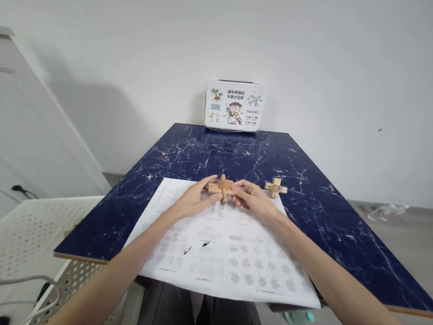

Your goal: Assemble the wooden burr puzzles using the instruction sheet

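Observation:
Both hands meet over the far edge of a white printed sheet (223, 250) on a dark blue marbled table (312, 202). My left hand (193, 198) pinches the left side of a small wooden cross-shaped puzzle (222, 187). My right hand (253, 199) grips its right side with curled fingers. The puzzle is held just above the sheet. A second, assembled wooden cross puzzle (276, 187) stands on the table just right of my right hand, untouched.
A white box with cartoon travel pictures (233, 106) stands at the table's far edge against the wall. A white perforated cart (20, 246) with a grey cable sits at lower left. A white cabinet (9, 127) is at left. Clutter lies on the floor at right (384, 210).

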The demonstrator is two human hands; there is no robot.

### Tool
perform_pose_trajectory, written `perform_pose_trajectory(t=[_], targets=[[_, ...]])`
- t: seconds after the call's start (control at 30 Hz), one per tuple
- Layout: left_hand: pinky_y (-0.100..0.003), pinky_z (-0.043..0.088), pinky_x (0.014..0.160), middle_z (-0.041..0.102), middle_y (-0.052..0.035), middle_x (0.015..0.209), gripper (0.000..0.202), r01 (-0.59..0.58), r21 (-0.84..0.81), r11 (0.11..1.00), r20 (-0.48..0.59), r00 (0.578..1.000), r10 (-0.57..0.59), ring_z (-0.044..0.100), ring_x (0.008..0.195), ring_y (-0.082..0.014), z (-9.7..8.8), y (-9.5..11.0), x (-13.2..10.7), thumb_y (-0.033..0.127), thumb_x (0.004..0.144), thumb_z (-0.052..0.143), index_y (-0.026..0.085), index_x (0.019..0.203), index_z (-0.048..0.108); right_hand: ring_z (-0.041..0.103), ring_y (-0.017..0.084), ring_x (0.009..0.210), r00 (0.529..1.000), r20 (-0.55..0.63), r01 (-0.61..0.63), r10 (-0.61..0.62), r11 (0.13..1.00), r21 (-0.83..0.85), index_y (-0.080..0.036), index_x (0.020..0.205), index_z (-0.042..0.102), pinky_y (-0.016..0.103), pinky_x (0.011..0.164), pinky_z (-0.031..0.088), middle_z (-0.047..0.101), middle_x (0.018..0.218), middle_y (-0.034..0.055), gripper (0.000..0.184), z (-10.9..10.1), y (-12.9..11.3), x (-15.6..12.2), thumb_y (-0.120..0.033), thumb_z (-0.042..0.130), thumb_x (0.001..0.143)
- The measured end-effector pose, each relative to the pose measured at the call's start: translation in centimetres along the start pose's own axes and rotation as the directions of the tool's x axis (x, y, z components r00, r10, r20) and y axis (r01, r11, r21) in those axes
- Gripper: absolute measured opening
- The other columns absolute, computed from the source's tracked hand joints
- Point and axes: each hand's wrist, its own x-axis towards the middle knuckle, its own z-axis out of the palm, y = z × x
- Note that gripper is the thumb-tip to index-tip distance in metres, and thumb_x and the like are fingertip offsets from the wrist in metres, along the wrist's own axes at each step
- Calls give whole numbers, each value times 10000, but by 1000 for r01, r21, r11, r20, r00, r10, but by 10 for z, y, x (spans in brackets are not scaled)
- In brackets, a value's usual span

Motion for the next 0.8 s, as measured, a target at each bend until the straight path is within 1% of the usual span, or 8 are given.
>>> perform_pose_trajectory(t=[0.1, 0.2, 0.27, 0.4, 0.5, 0.6, 0.7, 0.8], targets=[[-499, 474, 1093, 588, -155, 1461, 789, 11, -48, 999, -6, 1000, -11, 607, 1286, -316, 2, 2, 1, 436, 832, 767, 220, 1510, 426, 495, 108, 596, 1000, 5, -14, 14, 993, 115, -222, 919, 620, 261, 562, 378, 619, 742, -20, 384, 1, 0, 0, -551, 793, 825], [-483, 494, 1071, 596, -144, 1446, 876, -11, -128, 992, 5, 1000, 12, 625, 1254, -306, 4, 7, 1, 398, 768, 833, 241, 1522, 415, 497, 107, 608, 997, 70, -45, 30, 972, 231, -216, 931, 608, 255, 562, 380, 613, 752, -19, 383, 6, 3, 1, -517, 816, 819], [-471, 490, 1081, 602, -124, 1438, 873, -26, -134, 991, -15, 1000, 25, 610, 1276, -303, 5, 10, 0, 388, 750, 845, 254, 1511, 437, 513, 105, 622, 993, 108, -69, 39, 955, 290, -206, 954, 614, 251, 570, 395, 618, 766, -12, 373, 10, 7, 3, -484, 826, 823], [-463, 493, 1082, 633, -98, 1388, 822, -28, -92, 995, -36, 999, 25, 598, 1289, -312, 7, 12, -3, 400, 761, 829, 263, 1491, 477, 574, 121, 653, 989, 131, -108, 74, 955, 276, -199, 970, 622, 276, 641, 479, 652, 791, 8, 337, 13, 10, 3, -445, 814, 842], [-443, 519, 1060, 606, -112, 1430, 866, 10, -165, 986, -12, 1000, -12, 612, 1284, -310, 9, 9, -3, 401, 768, 823, 256, 1522, 424, 637, 155, 706, 990, 138, -63, 42, 986, 154, -207, 1039, 630, 337, 739, 541, 692, 854, 35, 340, 16, 5, 1, -488, 744, 887], [-426, 555, 1011, 607, -130, 1423, 837, 70, -280, 957, 28, 998, -65, 661, 1224, -289, 11, 6, -2, 401, 797, 801, 239, 1513, 400, 685, 204, 863, 991, 107, 93, -83, 992, -91, -225, 1082, 643, 387, 832, 559, 717, 1012, 70, 296, 19, -2, -3, -481, 661, 936], [-414, 581, 947, 680, -117, 1287, 772, 124, -316, 941, 87, 991, -101, 712, 1102, -260, 9, 8, -2, 400, 809, 797, 229, 1465, 427, 681, 231, 981, 968, 72, 250, -240, 900, -359, -236, 1086, 655, 388, 849, 551, 714, 1112, 88, 217, 20, -5, -5, -409, 625, 957], [-403, 588, 903, 684, -122, 1253, 800, 159, -294, 942, 103, 986, -134, 720, 1024, -239, 8, 13, -3, 394, 779, 826, 228, 1451, 427, 681, 226, 889, 949, 56, 293, -311, 796, -529, -228, 1041, 657, 371, 782, 540, 734, 1004, 74, 187, 18, -5, -8, -387, 578, 983]])
